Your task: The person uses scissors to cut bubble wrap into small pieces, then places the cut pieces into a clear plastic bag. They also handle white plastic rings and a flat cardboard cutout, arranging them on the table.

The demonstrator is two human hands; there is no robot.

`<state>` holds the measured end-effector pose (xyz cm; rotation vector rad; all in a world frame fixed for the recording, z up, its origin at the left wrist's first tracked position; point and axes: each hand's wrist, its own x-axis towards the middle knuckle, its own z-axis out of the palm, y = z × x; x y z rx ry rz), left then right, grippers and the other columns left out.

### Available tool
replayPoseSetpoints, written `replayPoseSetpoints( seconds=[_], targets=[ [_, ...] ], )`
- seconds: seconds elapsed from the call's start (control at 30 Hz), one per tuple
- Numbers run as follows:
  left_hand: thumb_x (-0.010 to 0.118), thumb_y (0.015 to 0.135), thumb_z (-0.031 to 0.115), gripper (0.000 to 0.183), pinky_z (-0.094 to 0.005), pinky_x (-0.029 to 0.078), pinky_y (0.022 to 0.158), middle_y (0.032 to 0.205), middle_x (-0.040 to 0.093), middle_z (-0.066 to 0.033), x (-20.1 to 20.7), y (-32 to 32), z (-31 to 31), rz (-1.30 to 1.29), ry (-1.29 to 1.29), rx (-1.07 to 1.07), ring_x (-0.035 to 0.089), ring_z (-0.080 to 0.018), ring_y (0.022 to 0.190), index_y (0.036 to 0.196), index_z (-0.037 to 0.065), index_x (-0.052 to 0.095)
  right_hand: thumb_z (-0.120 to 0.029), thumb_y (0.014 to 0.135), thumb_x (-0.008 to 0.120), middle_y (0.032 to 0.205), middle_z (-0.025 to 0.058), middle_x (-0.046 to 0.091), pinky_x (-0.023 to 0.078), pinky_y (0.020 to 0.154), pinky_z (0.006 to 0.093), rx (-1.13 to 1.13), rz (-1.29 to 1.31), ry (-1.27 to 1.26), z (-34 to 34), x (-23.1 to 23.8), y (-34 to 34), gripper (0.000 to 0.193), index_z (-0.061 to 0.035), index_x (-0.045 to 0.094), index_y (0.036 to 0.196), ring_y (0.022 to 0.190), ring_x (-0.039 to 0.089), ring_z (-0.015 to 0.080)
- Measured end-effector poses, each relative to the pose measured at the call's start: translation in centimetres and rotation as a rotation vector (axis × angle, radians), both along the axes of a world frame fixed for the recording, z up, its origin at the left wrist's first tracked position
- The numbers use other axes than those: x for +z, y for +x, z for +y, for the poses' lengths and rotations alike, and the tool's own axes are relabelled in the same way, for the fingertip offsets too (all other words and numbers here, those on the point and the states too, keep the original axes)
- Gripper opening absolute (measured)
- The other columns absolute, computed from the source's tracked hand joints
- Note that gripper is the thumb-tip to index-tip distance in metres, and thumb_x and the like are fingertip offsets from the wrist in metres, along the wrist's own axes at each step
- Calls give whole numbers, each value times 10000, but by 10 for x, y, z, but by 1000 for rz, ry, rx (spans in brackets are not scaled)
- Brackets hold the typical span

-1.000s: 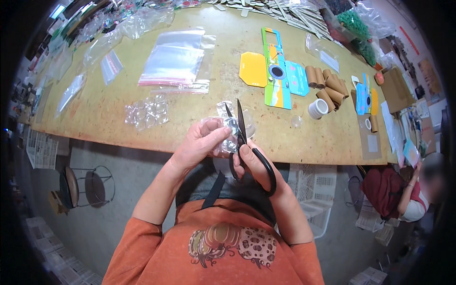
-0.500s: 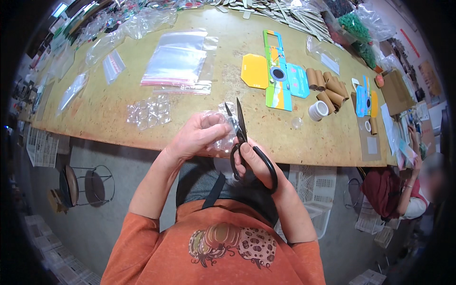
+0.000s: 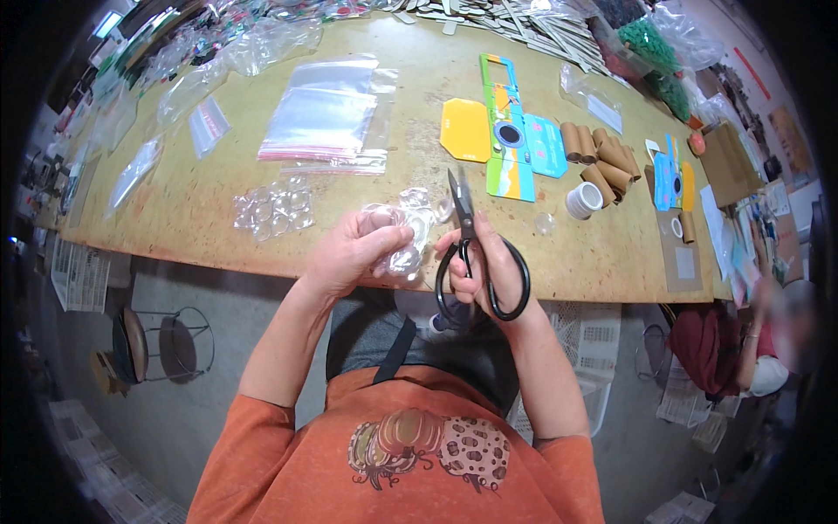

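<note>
Pinched in the fingers of my left hand (image 3: 349, 251) is a clear plastic sheet with round, lens-like bumps (image 3: 407, 258). My right hand (image 3: 489, 262) grips black-handled scissors (image 3: 464, 223), its fingers in and around the handle loops. The dark blades point away from me, just right of the plastic, and look nearly closed. Beside the blades is a small clear disc (image 3: 443, 208); whether it is still joined to the sheet I cannot tell. Left of my left hand, another sheet of clear round pieces (image 3: 275, 208) lies on the table.
Clear zip bags (image 3: 319, 109) are stacked on the worktable (image 3: 201, 236). To the right lie a colourful unfolded card box (image 3: 509, 166), brown cardboard tubes (image 3: 611, 162), a white roll (image 3: 583, 201) and a loose clear disc (image 3: 545, 224). Another person (image 3: 751, 349) sits at far right.
My right hand has moved the scissors right, away from the plastic, and the blades have come closer together. A small disc now shows between sheet and blades. My left hand keeps its hold.
</note>
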<state>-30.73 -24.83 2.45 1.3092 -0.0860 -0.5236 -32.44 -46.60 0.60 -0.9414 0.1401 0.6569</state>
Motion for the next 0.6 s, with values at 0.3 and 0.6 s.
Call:
replayPoseSetpoints(
  seconds=[0.3,0.6],
  targets=[
    [495,935,167,196,-192,365,566,767,519,41,-25,-1,-6,-96,-10,47,459,-39,666,1023,24,597,-254,955,570,797,68,637,512,530,243,9,-131,-25,15,1,1,243,-64,528,1102,602,606,111],
    [606,938,151,134,-172,363,510,804,575,37,-23,-1,0,-209,58,246,468,-2,613,1001,37,575,-361,1015,356,979,181,658,545,766,371,161,128,313,7,1,2,406,-35,500,1208,811,665,255]
  ],
)
